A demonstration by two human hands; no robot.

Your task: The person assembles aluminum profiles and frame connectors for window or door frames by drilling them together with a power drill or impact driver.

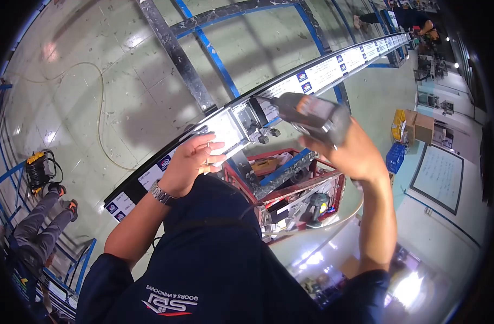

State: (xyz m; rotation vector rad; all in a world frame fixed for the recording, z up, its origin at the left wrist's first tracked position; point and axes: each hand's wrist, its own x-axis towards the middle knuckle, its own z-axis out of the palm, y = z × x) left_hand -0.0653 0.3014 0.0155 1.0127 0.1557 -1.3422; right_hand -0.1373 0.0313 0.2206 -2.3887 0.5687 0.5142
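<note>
My right hand (355,154) is wrapped around a dark cordless drill (314,116), blurred by motion. The drill's bit points left at a long aluminium profile (322,73), beside a black block on it. A clamp-like metal fitting with dark knobs (264,137) sits on the profile just below the bit. My left hand (195,162) is palm up over the profile, left of the fitting, fingers curled. Small shiny metal pieces, apparently screws (207,146), show between its fingers. Printed protective film with logos covers much of the profile.
Black and blue steel frame bars (204,59) support the profile. Below it stands a red tool cart (333,189) holding another drill (315,210) and loose parts. A hose (102,102) lies on the floor. One person (39,221) is at lower left, another (420,24) at the far end.
</note>
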